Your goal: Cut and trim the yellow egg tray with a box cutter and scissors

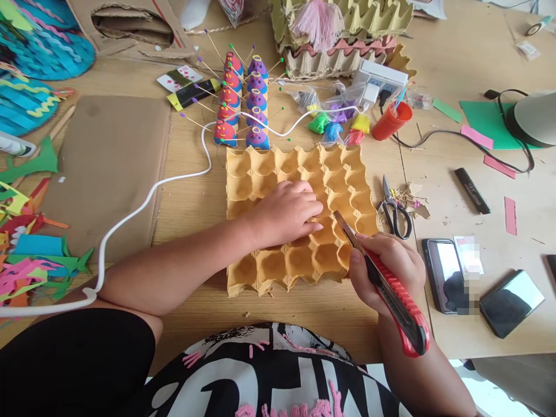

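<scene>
Yellow molded pulp forms the egg tray [300, 259] lying on the wooden table [195, 231], with the person's left hand [289, 213] resting over its cups, fingers slightly bent. The right hand [388, 269] wraps around a red utility knife [391, 289], its blade over the tray's right side.

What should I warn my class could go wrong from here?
The bare left grip lies on the yellow molded egg tray, near the blade of the red-and-black box cutter in the right grip; a slip might cut fingers.

The white cable touches the left arm and runs among the red and purple painted cones; a tug could topple them.
</scene>
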{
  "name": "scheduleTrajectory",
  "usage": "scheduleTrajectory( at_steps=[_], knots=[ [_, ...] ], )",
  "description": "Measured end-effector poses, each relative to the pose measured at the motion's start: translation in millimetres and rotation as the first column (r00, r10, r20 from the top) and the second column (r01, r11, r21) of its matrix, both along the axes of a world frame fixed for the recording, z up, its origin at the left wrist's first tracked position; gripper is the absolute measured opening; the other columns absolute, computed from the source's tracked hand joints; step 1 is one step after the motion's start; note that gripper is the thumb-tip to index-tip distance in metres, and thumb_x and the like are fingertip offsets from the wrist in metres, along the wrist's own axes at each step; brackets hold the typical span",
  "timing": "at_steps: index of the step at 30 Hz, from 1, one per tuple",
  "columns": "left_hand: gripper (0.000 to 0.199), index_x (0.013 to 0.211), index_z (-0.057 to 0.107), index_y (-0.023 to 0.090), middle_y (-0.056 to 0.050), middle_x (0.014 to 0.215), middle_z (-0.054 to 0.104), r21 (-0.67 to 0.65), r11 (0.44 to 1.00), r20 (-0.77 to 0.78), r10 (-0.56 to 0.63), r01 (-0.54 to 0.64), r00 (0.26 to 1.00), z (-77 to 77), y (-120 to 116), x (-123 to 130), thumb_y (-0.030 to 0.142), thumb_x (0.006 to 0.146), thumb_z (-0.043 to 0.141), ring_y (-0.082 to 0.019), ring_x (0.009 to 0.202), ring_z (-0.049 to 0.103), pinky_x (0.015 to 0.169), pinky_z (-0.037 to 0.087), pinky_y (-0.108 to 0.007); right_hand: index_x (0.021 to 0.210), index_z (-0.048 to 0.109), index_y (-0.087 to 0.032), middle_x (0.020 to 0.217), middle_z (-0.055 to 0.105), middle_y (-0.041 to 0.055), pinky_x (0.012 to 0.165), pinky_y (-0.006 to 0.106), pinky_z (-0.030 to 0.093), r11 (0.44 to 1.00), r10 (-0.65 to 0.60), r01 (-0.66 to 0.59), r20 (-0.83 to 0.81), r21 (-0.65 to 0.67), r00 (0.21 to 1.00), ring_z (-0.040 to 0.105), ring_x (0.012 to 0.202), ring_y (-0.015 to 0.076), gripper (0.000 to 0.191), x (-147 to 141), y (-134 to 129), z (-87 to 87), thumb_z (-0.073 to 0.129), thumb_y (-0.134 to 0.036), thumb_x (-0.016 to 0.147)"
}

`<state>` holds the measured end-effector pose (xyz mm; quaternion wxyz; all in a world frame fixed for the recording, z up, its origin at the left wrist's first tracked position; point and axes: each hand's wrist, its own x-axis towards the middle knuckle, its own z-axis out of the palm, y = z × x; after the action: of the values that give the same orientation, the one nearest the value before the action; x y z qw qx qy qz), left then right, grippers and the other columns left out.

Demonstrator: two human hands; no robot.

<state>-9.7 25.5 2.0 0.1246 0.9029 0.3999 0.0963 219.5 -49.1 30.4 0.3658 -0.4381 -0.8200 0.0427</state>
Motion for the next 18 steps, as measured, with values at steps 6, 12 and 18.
scheduleTrajectory(
  at_steps=[6, 12, 18],
  knots=[
    [0.028, 0.088, 0.067, 0.020, -0.007, 0.100, 0.073, 0.003, 1.000, 0.009, 0.004, -0.004, 1.000, -1.2, -0.3, -0.3, 0.045, 0.099, 0.072, -0.030, 0.120, 0.058, 0.096, 0.043, -0.041, 0.104, 0.061, -0.030, 0.079, 0.070, -0.0016, 0.058, 0.037, 0.054, 1.000, 0.001, -0.001, -0.005, -0.001, 1.000, 0.065, 0.062, 0.0191, 0.027, -0.5, -0.3, 0.7, 0.071, -0.014, 0.086],
    [0.029, 0.089, 0.067, 0.019, -0.007, 0.101, 0.073, -0.002, 1.000, 0.011, 0.003, -0.003, 1.000, -1.6, -0.1, -0.4, 0.046, 0.099, 0.072, -0.031, 0.122, 0.058, 0.098, 0.043, -0.043, 0.105, 0.059, -0.029, 0.079, 0.069, -0.0018, 0.058, 0.035, 0.054, 1.000, 0.016, -0.016, -0.012, 0.024, 1.000, 0.063, 0.062, 0.0176, 0.026, 0.7, 0.5, -0.9, 0.070, -0.014, 0.087],
    [0.028, 0.090, 0.068, 0.019, -0.007, 0.102, 0.073, -0.025, 1.000, -0.009, 0.005, -0.006, 1.000, 0.1, 0.1, -0.1, 0.045, 0.098, 0.074, -0.032, 0.124, 0.058, 0.099, 0.045, -0.045, 0.106, 0.060, -0.031, 0.075, 0.067, -0.0022, 0.058, 0.037, 0.054, 1.000, -0.010, 0.010, -0.025, 0.016, 1.000, 0.065, 0.062, 0.0197, 0.027, 0.2, 0.5, -1.3, 0.071, -0.015, 0.086]
  ],
)
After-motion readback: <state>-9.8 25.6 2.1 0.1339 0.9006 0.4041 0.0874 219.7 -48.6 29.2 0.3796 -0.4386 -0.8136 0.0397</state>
